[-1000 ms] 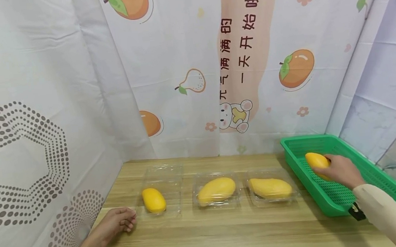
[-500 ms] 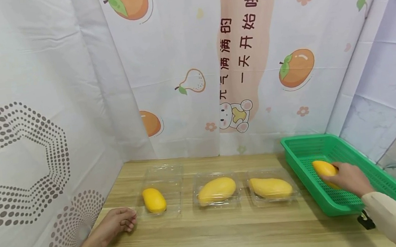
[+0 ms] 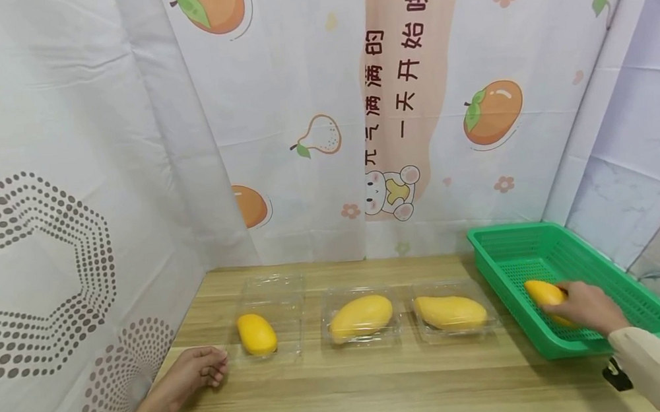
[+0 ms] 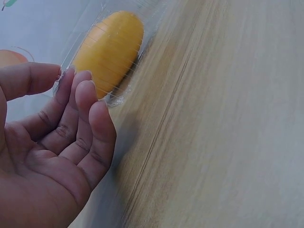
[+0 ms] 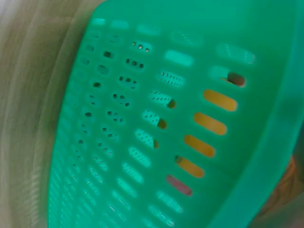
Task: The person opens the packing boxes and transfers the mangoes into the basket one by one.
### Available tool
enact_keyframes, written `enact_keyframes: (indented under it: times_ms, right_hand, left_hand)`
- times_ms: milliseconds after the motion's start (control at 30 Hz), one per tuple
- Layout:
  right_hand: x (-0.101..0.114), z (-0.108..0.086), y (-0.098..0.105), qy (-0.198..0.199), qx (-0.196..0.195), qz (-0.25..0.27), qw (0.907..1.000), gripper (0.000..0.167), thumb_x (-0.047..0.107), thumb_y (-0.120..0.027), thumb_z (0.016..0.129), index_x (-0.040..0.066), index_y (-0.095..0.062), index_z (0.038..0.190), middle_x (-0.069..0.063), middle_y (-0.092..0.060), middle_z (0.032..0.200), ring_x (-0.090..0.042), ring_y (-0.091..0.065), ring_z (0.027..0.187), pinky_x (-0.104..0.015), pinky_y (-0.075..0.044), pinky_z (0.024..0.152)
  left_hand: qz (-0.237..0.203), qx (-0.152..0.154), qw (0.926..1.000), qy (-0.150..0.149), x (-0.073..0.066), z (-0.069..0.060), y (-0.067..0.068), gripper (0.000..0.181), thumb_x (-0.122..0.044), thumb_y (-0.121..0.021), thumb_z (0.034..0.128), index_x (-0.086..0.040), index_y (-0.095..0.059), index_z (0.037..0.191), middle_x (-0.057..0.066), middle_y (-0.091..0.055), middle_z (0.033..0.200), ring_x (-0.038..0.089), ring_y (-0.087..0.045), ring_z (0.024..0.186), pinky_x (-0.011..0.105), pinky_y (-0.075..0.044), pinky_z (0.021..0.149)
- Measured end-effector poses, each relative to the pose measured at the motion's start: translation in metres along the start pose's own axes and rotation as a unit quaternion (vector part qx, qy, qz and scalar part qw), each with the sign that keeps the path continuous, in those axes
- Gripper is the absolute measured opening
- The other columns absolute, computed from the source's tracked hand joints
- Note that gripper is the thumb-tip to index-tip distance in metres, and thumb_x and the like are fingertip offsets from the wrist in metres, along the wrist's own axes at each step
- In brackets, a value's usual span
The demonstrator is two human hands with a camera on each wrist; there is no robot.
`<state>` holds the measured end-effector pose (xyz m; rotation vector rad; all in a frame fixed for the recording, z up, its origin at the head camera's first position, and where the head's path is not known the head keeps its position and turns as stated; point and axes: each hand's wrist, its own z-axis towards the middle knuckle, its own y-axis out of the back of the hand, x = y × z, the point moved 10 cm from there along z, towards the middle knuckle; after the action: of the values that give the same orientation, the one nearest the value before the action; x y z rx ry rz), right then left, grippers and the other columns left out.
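My right hand (image 3: 584,304) grips a yellow-orange mango (image 3: 542,293) low inside the green basket (image 3: 509,301). In the right wrist view, slivers of that mango (image 5: 210,123) show through the slots in the basket wall. My left hand (image 3: 194,376) lies at the left edge of an open clear plastic box (image 3: 272,290); in the left wrist view its thumb and index fingertip (image 4: 70,76) close on the rim. Inside this box sits a small orange mango (image 3: 257,334). Farther right are two boxed yellow mangoes, one in the middle (image 3: 361,318) and one (image 3: 452,313) near the basket.
Wood-grain table (image 3: 348,390) under everything, with printed curtains (image 3: 296,103) hanging behind it and at both sides. The basket's raised rim (image 3: 630,283) stands close to the right-hand curtain.
My right hand has moved down and slightly right, lowering the mango toward the basket floor. My left hand and the boxes have stayed in place.
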<state>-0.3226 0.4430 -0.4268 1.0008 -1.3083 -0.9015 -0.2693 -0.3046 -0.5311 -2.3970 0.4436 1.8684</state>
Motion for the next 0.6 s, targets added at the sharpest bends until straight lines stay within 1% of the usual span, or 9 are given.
enact_keyframes:
  times_ms: [100, 233, 400, 600]
  right_hand:
    - [-0.002, -0.001, -0.004, -0.001, 0.009, -0.003, 1.0, 0.082, 0.043, -0.075, 0.091, -0.024, -0.049, 0.129, -0.01, -0.062, 0.084, -0.023, -0.053, 0.069, -0.036, -0.044, 0.056]
    - [-0.004, -0.003, -0.009, -0.006, 0.018, -0.002, 0.9998, 0.08, 0.042, -0.075, 0.091, -0.024, -0.05, 0.128, -0.009, -0.062, 0.083, -0.022, -0.053, 0.069, -0.036, -0.044, 0.056]
    - [-0.006, -0.005, -0.015, -0.008, 0.025, 0.004, 0.9996, 0.07, 0.039, -0.075, 0.091, -0.021, -0.056, 0.121, -0.005, -0.057, 0.078, -0.021, -0.051, 0.067, -0.036, -0.042, 0.056]
    - [-0.012, -0.008, -0.023, -0.013, 0.048, 0.005, 0.9988, 0.067, 0.039, -0.075, 0.091, -0.019, -0.059, 0.119, -0.004, -0.058, 0.08, -0.021, -0.051, 0.068, -0.036, -0.042, 0.058]
  left_hand:
    - [-0.001, 0.001, 1.0, 0.0, 0.0, -0.001, 0.0, 0.032, -0.021, -0.056, 0.1066, 0.011, -0.061, 0.112, 0.01, -0.067, 0.095, 0.019, -0.06, 0.082, 0.032, -0.056, 0.073]
    - [-0.001, 0.002, 1.0, 0.0, 0.0, -0.001, 0.0, 0.031, -0.021, -0.056, 0.1066, 0.01, -0.061, 0.112, 0.01, -0.066, 0.096, 0.019, -0.06, 0.082, 0.032, -0.056, 0.074]
    - [-0.002, 0.001, 1.0, -0.001, 0.002, -0.002, 0.0, 0.031, -0.021, -0.056, 0.1067, 0.009, -0.061, 0.111, 0.01, -0.066, 0.095, 0.019, -0.06, 0.082, 0.032, -0.056, 0.074]
    - [-0.009, 0.001, 1.0, -0.005, 0.004, 0.0, 0.0, 0.031, -0.02, -0.056, 0.1069, 0.009, -0.062, 0.113, 0.009, -0.067, 0.095, 0.018, -0.06, 0.081, 0.031, -0.056, 0.073]
